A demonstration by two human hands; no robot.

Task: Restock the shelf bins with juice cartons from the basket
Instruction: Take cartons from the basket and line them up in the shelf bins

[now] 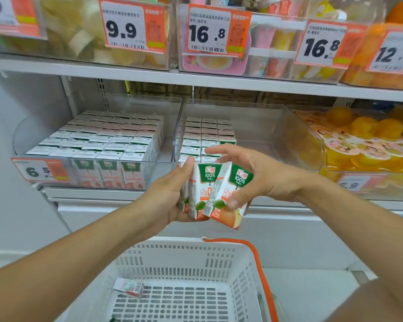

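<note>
My left hand (170,196) grips a cluster of small white-and-green juice cartons (201,191) in front of the middle clear shelf bin (277,135). My right hand (254,175) holds one more carton (230,205), tilted, by its top and front, pressed against the cluster. The middle bin holds rows of cartons (207,133) on its left side only. The left bin (98,140) is packed with cartons. Below, the white basket (186,254) contains one carton (129,287) lying on its side.
An orange handle (258,261) hangs along the basket's right rim. To the right stands a bin of orange jelly cups (363,140). The upper shelf (196,77) carries clear bins with price tags such as 9.9 and 16.8. A 6.5 tag (39,170) fronts the left bin.
</note>
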